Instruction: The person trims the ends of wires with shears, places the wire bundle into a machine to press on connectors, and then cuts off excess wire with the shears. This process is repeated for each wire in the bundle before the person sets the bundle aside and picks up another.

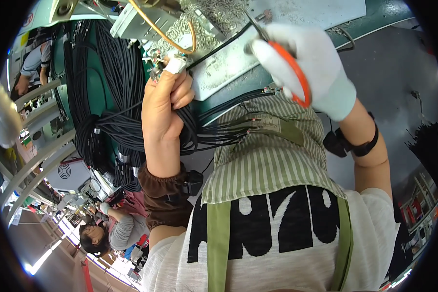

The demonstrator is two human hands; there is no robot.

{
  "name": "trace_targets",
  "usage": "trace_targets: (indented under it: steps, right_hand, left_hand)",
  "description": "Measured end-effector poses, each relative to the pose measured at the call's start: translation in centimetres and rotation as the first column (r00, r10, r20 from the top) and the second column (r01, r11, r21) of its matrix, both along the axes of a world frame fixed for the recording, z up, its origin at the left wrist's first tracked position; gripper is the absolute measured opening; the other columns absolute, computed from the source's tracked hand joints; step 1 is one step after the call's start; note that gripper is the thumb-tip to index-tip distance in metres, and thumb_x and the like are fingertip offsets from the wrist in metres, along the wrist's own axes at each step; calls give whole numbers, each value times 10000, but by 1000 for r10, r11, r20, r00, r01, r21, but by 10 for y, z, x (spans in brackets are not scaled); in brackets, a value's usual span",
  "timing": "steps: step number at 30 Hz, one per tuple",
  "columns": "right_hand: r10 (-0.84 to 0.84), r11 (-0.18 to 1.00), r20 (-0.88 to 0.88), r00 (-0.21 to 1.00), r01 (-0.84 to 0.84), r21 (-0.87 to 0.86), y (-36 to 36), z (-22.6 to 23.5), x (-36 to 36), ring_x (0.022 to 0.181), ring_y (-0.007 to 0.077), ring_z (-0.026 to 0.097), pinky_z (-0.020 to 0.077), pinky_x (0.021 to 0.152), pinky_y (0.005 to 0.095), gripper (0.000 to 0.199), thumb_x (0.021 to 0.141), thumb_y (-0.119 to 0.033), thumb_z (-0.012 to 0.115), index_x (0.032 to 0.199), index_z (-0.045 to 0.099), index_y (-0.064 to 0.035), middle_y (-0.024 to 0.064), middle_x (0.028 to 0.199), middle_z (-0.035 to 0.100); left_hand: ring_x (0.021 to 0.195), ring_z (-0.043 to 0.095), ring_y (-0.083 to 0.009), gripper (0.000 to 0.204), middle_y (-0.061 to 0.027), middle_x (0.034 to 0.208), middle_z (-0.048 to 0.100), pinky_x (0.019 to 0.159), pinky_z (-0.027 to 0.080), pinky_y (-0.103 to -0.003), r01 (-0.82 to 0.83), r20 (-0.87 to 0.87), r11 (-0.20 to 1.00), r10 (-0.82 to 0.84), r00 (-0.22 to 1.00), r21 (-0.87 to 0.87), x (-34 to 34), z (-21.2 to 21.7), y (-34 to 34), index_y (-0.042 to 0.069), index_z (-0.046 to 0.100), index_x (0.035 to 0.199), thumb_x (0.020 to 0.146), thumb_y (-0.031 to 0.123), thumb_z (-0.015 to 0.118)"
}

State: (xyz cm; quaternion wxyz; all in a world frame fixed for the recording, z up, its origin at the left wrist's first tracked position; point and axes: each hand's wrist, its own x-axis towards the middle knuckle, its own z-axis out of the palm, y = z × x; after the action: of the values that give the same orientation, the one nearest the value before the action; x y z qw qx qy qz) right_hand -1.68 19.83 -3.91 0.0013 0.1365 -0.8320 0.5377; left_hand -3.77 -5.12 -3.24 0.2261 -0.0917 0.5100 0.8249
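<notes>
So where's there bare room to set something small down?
The pale board looks barest at its upper right, between the gloved right hand, the metal bits and the green table edge. Its strip below the black cable seems open but specked. It's crowded at left with cable bundles and at top with heaped bits.

Orange-handled scissors (293,62), tips up-left, near a slanting black cable (219,48).
</notes>
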Motion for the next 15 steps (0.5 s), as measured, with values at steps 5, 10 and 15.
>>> trace_targets:
  steps: [5,10,15]
  right_hand:
    - [92,995,-93,991,-87,54,3,7,-44,521,200,550,448,504,303,257,840,-252,639,806,609,0,94,593,553]
    - [218,974,-560,799,-144,174,-4,-18,-83,547,255,576,471,539,328,259,821,-245,661,780,605,4,112,617,577]
    - [417,892,164,894,-369,-260,-4,14,-77,500,203,572,453,488,301,280,841,-256,649,751,603,5,82,587,576]
  left_hand:
    - [485,306,-26,197,45,628,428,413,212,-193,79,-71,986,-90,993,-144,-21,8,17,69,523,798,900,197,633]
    - [456,282,-29,230,47,576,401,404,204,-195,111,-133,941,-160,978,-320,-29,15,24,63,523,773,895,217,643]
    - [483,282,-35,251,51,634,406,409,195,-188,192,-115,919,-244,963,-344,-34,17,16,73,528,871,861,272,681]
